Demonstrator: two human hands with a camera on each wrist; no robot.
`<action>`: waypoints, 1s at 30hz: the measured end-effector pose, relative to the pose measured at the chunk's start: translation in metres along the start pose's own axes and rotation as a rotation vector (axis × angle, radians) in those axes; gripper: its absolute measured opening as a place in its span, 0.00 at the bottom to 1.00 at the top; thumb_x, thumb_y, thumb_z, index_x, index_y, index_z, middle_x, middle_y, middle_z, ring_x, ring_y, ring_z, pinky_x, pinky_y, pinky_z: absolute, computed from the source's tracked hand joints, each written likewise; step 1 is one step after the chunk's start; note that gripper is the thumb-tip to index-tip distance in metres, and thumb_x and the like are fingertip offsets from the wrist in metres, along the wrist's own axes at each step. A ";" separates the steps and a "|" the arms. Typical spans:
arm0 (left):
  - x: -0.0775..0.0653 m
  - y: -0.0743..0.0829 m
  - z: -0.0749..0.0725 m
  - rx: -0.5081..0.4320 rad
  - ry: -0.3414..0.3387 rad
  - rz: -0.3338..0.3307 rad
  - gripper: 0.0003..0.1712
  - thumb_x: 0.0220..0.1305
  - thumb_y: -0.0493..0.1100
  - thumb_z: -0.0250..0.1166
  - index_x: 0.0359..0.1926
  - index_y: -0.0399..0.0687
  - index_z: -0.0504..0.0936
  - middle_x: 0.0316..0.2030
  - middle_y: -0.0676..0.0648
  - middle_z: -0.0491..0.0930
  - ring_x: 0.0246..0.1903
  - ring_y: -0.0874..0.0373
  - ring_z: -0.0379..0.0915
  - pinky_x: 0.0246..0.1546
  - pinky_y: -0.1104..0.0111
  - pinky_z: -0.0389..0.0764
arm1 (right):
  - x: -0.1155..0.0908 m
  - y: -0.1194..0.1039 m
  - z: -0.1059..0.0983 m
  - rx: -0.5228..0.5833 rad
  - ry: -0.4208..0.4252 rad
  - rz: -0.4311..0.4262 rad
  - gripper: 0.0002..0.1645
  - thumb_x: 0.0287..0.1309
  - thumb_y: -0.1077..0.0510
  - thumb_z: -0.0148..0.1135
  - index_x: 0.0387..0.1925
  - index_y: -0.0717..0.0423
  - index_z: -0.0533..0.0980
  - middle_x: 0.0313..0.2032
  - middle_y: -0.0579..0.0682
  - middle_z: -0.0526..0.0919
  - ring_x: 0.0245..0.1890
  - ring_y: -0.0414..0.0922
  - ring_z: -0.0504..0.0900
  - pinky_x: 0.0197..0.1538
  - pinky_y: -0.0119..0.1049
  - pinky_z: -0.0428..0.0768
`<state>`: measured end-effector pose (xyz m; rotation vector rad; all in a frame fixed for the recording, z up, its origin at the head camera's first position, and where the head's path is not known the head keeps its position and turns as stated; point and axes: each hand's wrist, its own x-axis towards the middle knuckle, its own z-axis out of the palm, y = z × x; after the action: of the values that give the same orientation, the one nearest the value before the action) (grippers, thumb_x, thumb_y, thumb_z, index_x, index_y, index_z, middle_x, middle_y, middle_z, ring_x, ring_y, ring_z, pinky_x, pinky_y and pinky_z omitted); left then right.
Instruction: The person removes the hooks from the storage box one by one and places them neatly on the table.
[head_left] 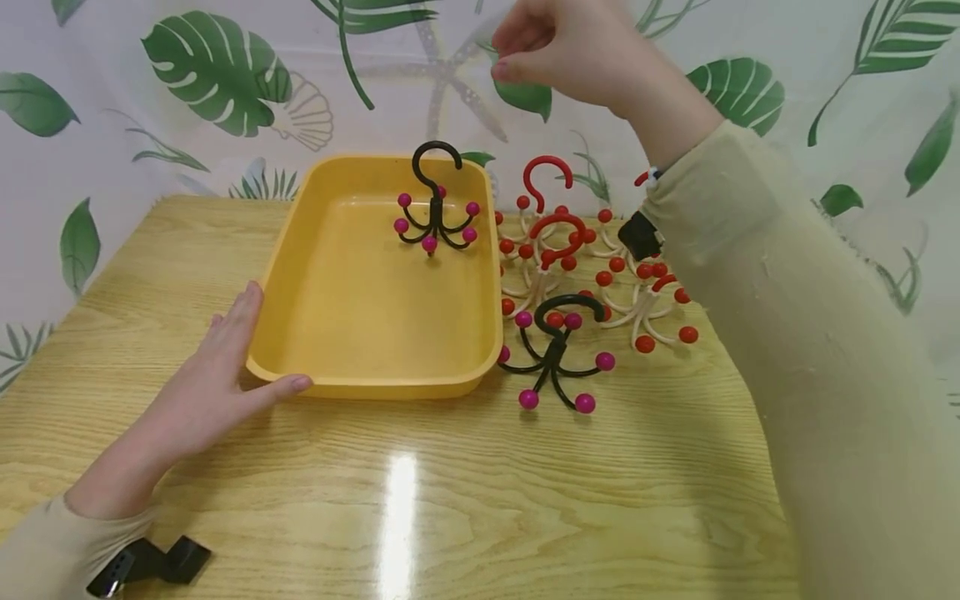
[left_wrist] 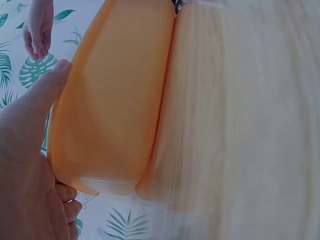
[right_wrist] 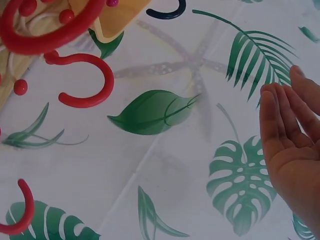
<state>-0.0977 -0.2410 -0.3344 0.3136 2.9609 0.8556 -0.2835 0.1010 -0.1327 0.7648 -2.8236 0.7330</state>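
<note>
My left hand (head_left: 198, 387) rests against the near left corner of a yellow tray (head_left: 491, 333), its thumb along the front edge and fingers along the left side. In the left wrist view the tray wall (left_wrist: 115, 100) fills the middle. Inside the tray, toward the far right, a black multi-arm hook (head_left: 436, 212) with magenta ball tips stands upright. Raised high above the table, my right hand (head_left: 573, 50) holds nothing; its fingers bend loosely. Another black hook with magenta tips (head_left: 553, 354) sits on the table just right of the tray.
Several cream hooks with red tops and red ball tips (head_left: 540, 283) crowd together right of the tray, behind the second black hook. The wooden table (head_left: 525, 500) meets a leaf-patterned backdrop (head_left: 225, 167). Each wrist wears a black device (head_left: 187, 558).
</note>
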 end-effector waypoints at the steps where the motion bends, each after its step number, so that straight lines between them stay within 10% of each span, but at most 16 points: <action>1: 0.000 0.000 0.000 0.001 0.002 0.002 0.63 0.59 0.64 0.63 0.73 0.50 0.25 0.73 0.50 0.24 0.72 0.45 0.23 0.69 0.50 0.32 | 0.003 0.000 0.002 0.007 -0.004 0.012 0.22 0.63 0.51 0.59 0.56 0.57 0.75 0.48 0.50 0.76 0.44 0.43 0.71 0.51 0.27 0.73; 12: -0.001 0.000 0.000 0.001 0.011 0.013 0.63 0.59 0.64 0.63 0.74 0.48 0.26 0.74 0.48 0.26 0.72 0.45 0.24 0.70 0.53 0.31 | 0.030 0.005 0.035 0.117 -0.040 0.081 0.23 0.62 0.50 0.60 0.55 0.56 0.75 0.50 0.50 0.78 0.45 0.44 0.72 0.51 0.28 0.74; 30: -0.001 0.000 0.000 0.008 0.006 0.004 0.63 0.59 0.64 0.63 0.74 0.48 0.26 0.74 0.48 0.25 0.72 0.44 0.24 0.70 0.51 0.32 | 0.050 0.016 0.079 -0.060 -0.258 0.085 0.30 0.65 0.51 0.58 0.65 0.58 0.67 0.60 0.51 0.74 0.59 0.45 0.72 0.60 0.34 0.72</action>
<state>-0.0969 -0.2411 -0.3338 0.3177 2.9708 0.8470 -0.3345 0.0523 -0.1965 0.7863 -3.1099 0.5957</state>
